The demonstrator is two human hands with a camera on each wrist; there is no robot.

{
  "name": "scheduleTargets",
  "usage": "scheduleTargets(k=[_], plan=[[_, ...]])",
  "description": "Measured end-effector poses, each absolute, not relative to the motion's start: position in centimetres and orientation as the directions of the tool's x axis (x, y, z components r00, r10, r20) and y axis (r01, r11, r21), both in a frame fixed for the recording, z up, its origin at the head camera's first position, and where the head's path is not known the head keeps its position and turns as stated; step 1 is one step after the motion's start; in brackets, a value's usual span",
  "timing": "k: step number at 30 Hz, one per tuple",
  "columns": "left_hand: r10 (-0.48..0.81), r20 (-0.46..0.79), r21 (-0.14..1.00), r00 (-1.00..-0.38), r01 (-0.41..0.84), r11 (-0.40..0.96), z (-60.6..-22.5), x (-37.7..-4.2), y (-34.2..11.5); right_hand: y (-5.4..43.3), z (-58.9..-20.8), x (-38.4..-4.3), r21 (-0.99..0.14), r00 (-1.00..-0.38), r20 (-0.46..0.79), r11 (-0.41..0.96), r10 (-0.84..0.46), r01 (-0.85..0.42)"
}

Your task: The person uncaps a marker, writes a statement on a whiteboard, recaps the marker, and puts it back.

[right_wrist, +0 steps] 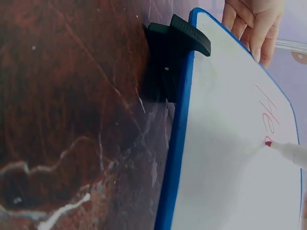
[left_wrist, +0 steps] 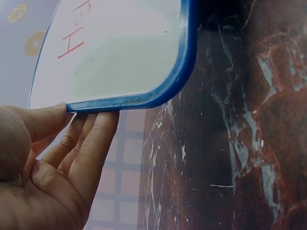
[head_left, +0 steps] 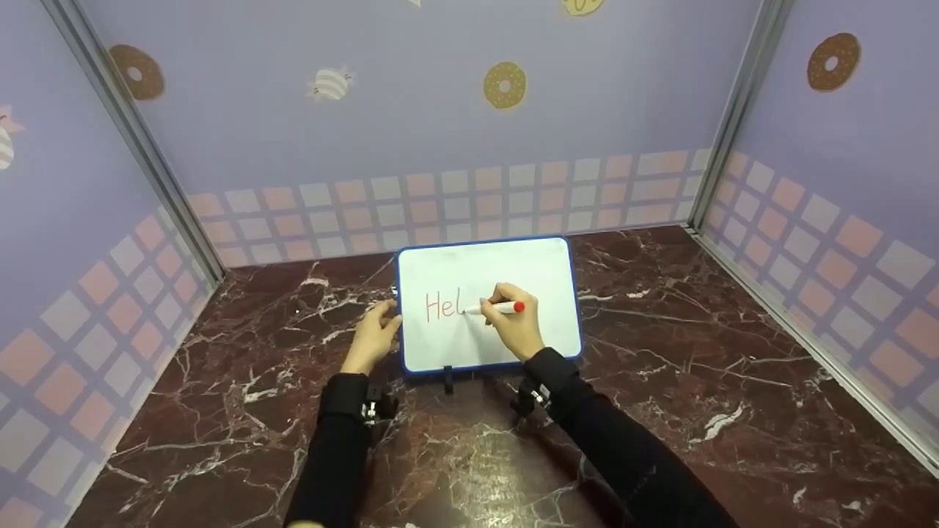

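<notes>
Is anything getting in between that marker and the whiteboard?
Nothing visible does. The right hand grips the marker, whose red tip appears to meet the whiteboard at the end of the red letters. The black support hooks over the board's bottom edge, well away from the tip.

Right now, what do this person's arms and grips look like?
The left sleeve and right sleeve are black and reach the wrists. A small dark left wrist device and a similar right wrist device show silvery parts. The left grip and right grip are bare, without gloves.
</notes>
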State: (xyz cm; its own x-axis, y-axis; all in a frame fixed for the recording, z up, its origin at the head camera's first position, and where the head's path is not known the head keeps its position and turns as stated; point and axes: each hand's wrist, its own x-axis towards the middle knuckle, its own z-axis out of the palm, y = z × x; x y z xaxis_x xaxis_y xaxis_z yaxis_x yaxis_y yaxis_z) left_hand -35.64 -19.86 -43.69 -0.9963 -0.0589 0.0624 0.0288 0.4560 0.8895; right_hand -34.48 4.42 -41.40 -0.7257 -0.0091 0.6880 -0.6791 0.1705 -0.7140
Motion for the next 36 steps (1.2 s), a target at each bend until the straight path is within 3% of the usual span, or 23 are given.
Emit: scheduleTargets(k=[8, 24, 36], plan=[[-0.063, 0.072, 0.892, -0.995, 0.036, 0.450, -43.7, -35.7, -19.8, 4.9, -41.1, -35.3, -0.714, -0.711, 0.699, 0.137, 0.079, -0.687], [-0.050, 0.078, 0.888, -0.996, 0.047, 0.457, -43.7, -35.6, -19.9, 5.1, -41.3, -35.3, -0.692, -0.700, 0.713, 0.178, 0.023, -0.699], [-0.059, 0.068, 0.890, -0.996, 0.034, 0.454, -43.8, -35.8, -19.9, 6.0, -41.8, -34.6, -0.743, -0.756, 0.654, 0.167, -0.025, -0.648]])
